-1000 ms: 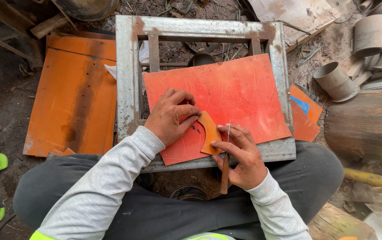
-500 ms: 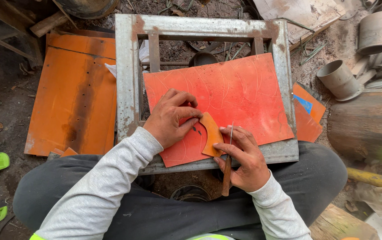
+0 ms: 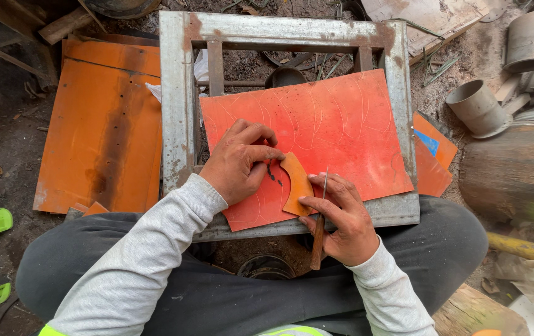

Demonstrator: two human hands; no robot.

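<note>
A: Right, closest in, the right hand (image 3: 341, 218) is wrapped around a wooden-handled scribing tool (image 3: 320, 221), fingers clamped on the shaft, handle toward the lap, thin metal tip pointing up and away.

B: And its long axis?

A: Nearly straight away from the body, leaning a touch right at the tip. The point sits just beside the right edge of the small orange template (image 3: 296, 183), which lies immediately left of the tool.

B: So the template is on the thumb side of that hand.

A: Exactly. The right thumb touches its lower edge, while the left hand (image 3: 239, 163) comes in from the other side, fingers curled and pressed on its upper left corner, pinning it flat. Both hands touch it; the right one carries the tool.

B: What does the piece look like?

A: A curved orange cut-out, concave on its left side, duller than the red-orange metal sheet (image 3: 335, 134) beneath it. That sheet is scratched with faint curved outlines and some dark marks beside the template.

B: And beyond?

A: The sheet rests on a rusty grey metal frame (image 3: 176, 99); an orange panel (image 3: 102, 130) lies on the ground to the left, grey pipe sections (image 3: 478, 107) far right.
</note>
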